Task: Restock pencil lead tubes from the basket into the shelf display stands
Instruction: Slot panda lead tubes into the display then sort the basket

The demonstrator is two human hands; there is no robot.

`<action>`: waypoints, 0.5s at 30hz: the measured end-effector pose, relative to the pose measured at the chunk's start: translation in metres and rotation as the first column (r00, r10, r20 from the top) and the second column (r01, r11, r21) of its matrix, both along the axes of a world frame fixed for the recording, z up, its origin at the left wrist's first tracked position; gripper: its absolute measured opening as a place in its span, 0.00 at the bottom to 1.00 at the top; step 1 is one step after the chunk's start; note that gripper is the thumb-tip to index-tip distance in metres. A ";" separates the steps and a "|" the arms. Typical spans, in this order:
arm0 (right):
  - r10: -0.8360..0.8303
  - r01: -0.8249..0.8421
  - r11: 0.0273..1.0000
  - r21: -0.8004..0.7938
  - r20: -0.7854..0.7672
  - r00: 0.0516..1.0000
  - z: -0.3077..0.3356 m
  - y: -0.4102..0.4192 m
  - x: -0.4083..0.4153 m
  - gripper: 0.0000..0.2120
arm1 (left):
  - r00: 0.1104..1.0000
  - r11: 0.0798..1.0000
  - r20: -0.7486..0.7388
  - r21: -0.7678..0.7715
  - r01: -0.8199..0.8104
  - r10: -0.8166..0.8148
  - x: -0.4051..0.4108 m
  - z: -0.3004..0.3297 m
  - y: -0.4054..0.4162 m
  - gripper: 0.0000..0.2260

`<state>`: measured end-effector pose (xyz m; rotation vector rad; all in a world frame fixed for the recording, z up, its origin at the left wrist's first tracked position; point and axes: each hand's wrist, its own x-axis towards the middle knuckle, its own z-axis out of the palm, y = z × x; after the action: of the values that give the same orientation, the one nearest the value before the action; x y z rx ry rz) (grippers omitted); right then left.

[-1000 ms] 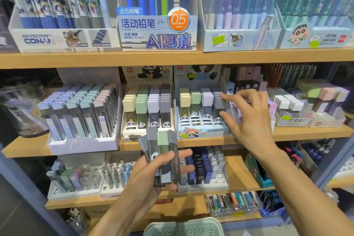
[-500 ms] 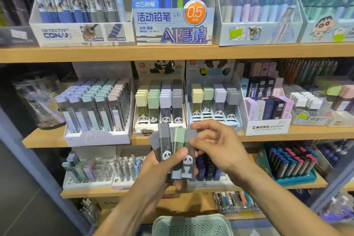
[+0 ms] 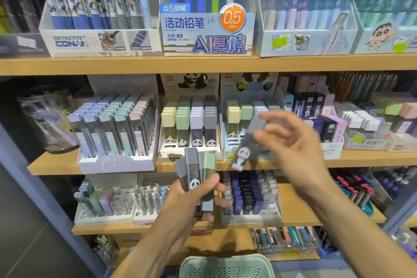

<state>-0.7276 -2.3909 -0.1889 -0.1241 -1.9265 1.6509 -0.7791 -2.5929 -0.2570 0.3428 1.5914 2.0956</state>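
Note:
My left hand point(image 3: 180, 201) grips a fan of panda lead tubes point(image 3: 196, 176), grey and green capped, in front of the middle shelf edge. My right hand point(image 3: 293, 142) holds one grey-capped panda tube point(image 3: 247, 142), tilted and blurred, in front of the right panda display stand point(image 3: 228, 133). That stand holds yellow, green, lilac and grey tubes with free slots at its front. The left panda display stand point(image 3: 189, 126) beside it looks full. The mint green basket point(image 3: 225, 266) sits at the bottom edge.
A lilac stand of slim lead cases point(image 3: 112, 128) stands to the left, an eraser box point(image 3: 320, 124) to the right. Pencil boxes point(image 3: 207, 31) fill the top shelf. More lead stands point(image 3: 248, 196) sit on the lower shelf. A clear jar point(image 3: 45, 117) stands far left.
My right hand left the right stand, came to the fan in my left hand, pulled one grey tube out and now lifts it up and right toward that stand.

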 end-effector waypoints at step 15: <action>-0.163 0.250 0.892 0.377 -0.247 0.955 -0.011 0.066 -0.005 0.12 | 0.976 0.984 0.156 0.113 0.135 -0.152 -0.006 -0.006 0.007 0.21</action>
<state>-0.7323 -2.3246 -0.1995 0.0092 -1.9705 1.0533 -0.7854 -2.5860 -0.2627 0.3022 1.3286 2.0422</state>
